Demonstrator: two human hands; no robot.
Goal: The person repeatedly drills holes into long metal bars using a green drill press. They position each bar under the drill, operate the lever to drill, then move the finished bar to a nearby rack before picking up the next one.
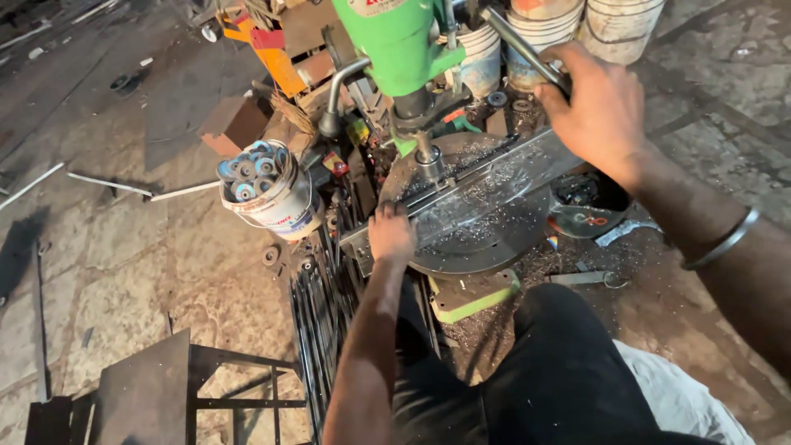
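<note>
Two hands at the drill (pixel 395 41): left hand (pixel 390 235) presses the bar (pixel 478 185) flat at 9 o'clock, right hand (pixel 597 107) clenches the lever (pixel 523 45) at 1 o'clock; mid-drilling, next needs steady downfeed.

1. Floor (pixel 124 247): grey stone slabs, stained and dusty, joints visible across left half of frame.
2. Upper left: darker, grimy patch of floor with thin metal rods (pixel 107 183) lying flat on it.
3. Left of centre: white bucket (pixel 276 202) packed with blue-capped rolls, standing on the slabs.
4. Above it: brown block (pixel 233 124) and orange metal piece (pixel 268 53) in a cluttered pile.
5. Top right: row of white buckets (pixel 577 25), paint-stained.
6. Lower left: dark steel frame (pixel 206 387) with a flat plate on it.
7. Bottom centre: bundle of black bars (pixel 317 313) on the floor by my knee.
8. Right edge: cracked slabs. Light is dim, even, no hard shadows.
</note>
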